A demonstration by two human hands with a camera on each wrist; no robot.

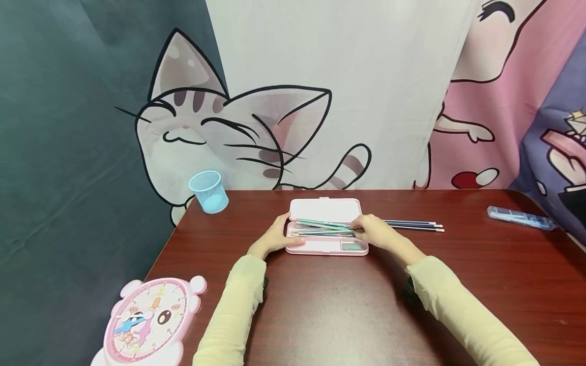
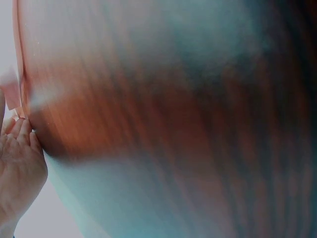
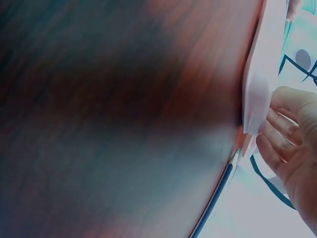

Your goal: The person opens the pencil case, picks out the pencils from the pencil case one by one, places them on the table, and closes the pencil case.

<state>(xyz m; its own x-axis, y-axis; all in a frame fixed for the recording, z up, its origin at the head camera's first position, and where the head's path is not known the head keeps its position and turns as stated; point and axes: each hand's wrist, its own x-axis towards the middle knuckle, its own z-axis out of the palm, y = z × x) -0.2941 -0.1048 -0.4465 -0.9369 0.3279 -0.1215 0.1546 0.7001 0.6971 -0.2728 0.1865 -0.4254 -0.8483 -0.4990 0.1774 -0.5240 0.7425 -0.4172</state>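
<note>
A pink pencil case (image 1: 320, 246) lies on the table with its lid folded back, several green and silvery pencils (image 1: 322, 232) inside. My left hand (image 1: 273, 237) grips the case's left end, thumb over the front part and fingers behind. At the right end, my right hand (image 1: 379, 232) has curled fingers and pinches the ends of green pencils; its fingertips are partly hidden. The right wrist view shows the same hand (image 3: 297, 144) against the case's end wall (image 3: 256, 101). A green block (image 1: 351, 246) sits in the small front compartment.
Several dark pencils (image 1: 414, 224) lie on the table to the right of the case. A blue mesh cup (image 1: 209, 193) stands at the back left. A clear bluish box (image 1: 522, 218) lies far right. A pink toy clock (image 1: 148, 320) is at the near left.
</note>
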